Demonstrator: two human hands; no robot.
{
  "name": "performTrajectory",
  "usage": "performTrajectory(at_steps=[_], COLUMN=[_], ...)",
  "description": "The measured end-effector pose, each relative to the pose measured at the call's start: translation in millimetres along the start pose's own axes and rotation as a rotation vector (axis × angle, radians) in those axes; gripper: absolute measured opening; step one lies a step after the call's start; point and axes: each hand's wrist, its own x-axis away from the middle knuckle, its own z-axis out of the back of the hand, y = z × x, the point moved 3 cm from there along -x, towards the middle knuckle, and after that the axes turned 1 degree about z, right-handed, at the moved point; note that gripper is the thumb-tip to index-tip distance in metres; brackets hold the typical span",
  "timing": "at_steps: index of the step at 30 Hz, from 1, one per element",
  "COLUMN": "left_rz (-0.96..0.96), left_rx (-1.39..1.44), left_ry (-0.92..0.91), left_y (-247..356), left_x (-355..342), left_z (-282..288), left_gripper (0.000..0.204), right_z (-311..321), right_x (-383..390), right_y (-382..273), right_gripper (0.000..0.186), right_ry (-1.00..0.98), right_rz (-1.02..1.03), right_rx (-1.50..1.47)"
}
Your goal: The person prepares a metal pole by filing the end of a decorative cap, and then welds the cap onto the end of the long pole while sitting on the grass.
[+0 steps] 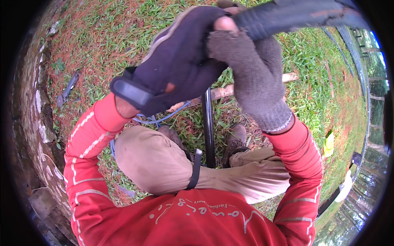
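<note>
A thick black tube [303, 19], ridged near its held end and scuffed along its length, runs from my hands toward the upper right. My right hand [256, 71], in a grey-brown knitted glove with a bare thumb tip, is closed around it from below. My left hand [180, 57], in a dark padded glove with a wrist strap, is closed at the tube's left end; its fingertips are mostly hidden. Below the hands a slim black pole [208, 129] extends between my boots.
A peeled wooden stick [223, 92] and thin blue tubing [158, 121] lie on the grass. A dark tool-like object [67, 89] rests at left, beside a rough stone edge [41, 115]. A yellow item [328, 144] is at right. A dark strap [195, 170] crosses my knee.
</note>
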Motion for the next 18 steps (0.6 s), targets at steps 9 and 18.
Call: performTrajectory(at_steps=[9,18], left_rz=[-0.277,0.367], left_rx=[-0.400,-0.326], left_ry=[-0.307,-0.932], left_y=[-76.0,-74.8], left_x=[21.0,65.0], left_z=[31.1,57.5], left_gripper=[0.060,0.028], right_z=[28.8,103.0], right_x=[-4.9,19.8], right_y=[-44.3,-86.2], right_gripper=[0.031,0.030], right_ry=[0.293,0.452], right_rz=[-0.128,-0.168], right_rx=[-0.113,-0.094])
